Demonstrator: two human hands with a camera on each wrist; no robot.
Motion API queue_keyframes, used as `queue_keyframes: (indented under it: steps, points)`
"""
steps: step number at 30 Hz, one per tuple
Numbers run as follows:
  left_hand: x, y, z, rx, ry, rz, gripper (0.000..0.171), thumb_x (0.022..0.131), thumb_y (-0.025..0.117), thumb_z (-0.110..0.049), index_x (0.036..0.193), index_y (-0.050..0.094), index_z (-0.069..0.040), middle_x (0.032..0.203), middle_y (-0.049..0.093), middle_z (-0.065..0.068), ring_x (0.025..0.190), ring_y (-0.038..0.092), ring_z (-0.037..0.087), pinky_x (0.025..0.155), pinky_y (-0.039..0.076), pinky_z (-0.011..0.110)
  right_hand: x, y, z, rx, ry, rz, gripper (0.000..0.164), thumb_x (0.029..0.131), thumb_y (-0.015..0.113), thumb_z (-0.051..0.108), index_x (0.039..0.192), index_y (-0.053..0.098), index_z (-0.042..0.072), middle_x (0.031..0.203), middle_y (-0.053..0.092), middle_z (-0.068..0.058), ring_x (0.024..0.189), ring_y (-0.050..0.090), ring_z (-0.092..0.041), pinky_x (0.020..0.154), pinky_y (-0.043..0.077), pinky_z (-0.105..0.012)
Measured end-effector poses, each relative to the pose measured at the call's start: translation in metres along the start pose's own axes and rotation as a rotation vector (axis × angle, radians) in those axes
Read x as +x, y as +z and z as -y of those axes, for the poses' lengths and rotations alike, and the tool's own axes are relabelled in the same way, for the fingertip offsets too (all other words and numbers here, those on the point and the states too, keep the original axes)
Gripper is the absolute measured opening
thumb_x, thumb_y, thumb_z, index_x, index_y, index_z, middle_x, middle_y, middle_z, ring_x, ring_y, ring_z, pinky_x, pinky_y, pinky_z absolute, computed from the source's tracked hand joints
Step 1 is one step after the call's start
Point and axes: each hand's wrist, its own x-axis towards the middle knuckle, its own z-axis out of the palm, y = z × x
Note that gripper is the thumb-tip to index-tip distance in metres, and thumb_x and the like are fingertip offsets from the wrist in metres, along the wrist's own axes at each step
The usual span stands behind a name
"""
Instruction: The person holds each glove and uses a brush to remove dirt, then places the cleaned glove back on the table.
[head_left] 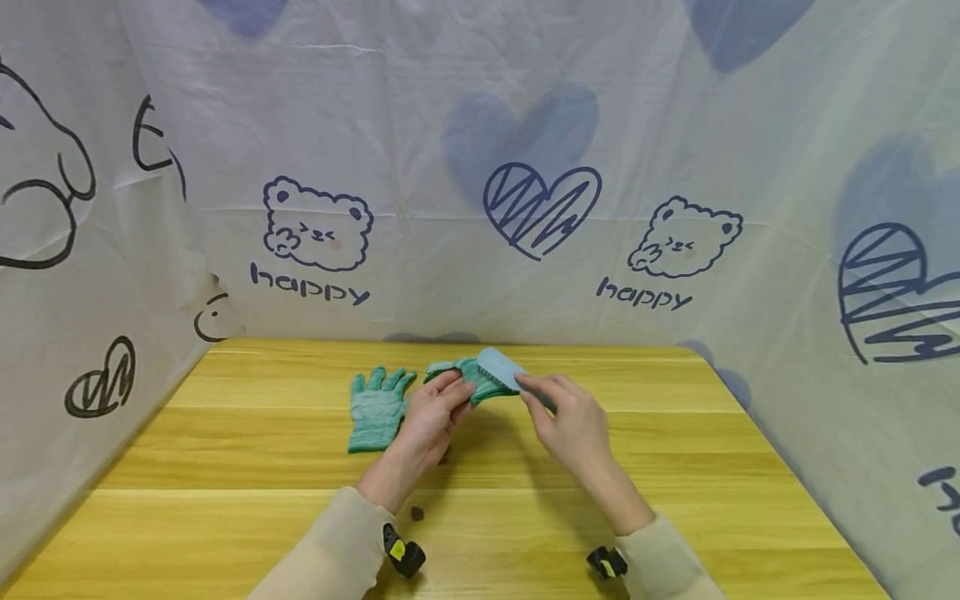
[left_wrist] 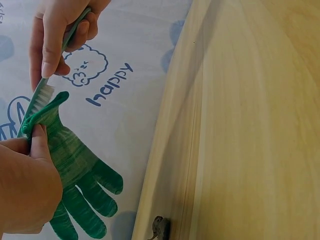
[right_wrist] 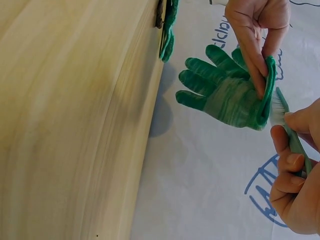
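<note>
A green knit glove (left_wrist: 75, 155) hangs in the air above the table, its cuff pinched by my left hand (head_left: 433, 415) between thumb and fingers. My right hand (head_left: 576, 421) grips the handle of a light blue brush (head_left: 498, 368). In both wrist views the brush's pale bristles (left_wrist: 42, 97) face the glove's cuff, touching it or very close. Fingers of the glove (right_wrist: 200, 75) dangle loose, away from the brush. To the left of my left hand, a second green glove (head_left: 377, 408) lies flat on the table, fingers pointing to the far edge.
The yellow wood-grain table (head_left: 637, 475) reaches back to a white printed cloth (head_left: 420, 125), which also hangs at both sides. Small dark lumps (head_left: 417, 513) lie on the table near my left forearm. Each wrist carries a black camera (head_left: 607, 563).
</note>
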Motion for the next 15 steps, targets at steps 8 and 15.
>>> queue_keyframes:
  steps: [8, 15]
  points:
    - [0.0003, 0.0013, -0.0004, -0.007, -0.006, 0.010, 0.066, 0.106, 0.056, -0.001, 0.162, 0.021, 0.007, 0.168, 0.021, 0.025, 0.151, 0.035, 0.031, 0.082, 0.054, 0.013, 0.0004, -0.0009, -0.0034, -0.014, 0.020, -0.016, 0.026, 0.092, 0.081, 0.016, 0.118, 0.080, 0.017, 0.101, 0.076, -0.004, 0.077, 0.071, -0.022, 0.052, 0.051, -0.032]
    - [-0.0006, 0.0004, 0.0002, -0.009, 0.001, 0.022, 0.066, 0.107, 0.054, -0.001, 0.162, 0.019, 0.008, 0.169, 0.019, 0.027, 0.152, 0.033, 0.032, 0.083, 0.054, 0.013, 0.0012, -0.0011, -0.0043, -0.016, 0.037, -0.025, 0.027, 0.092, 0.082, 0.015, 0.118, 0.081, 0.018, 0.101, 0.076, -0.004, 0.072, 0.068, -0.020, 0.049, 0.046, -0.029]
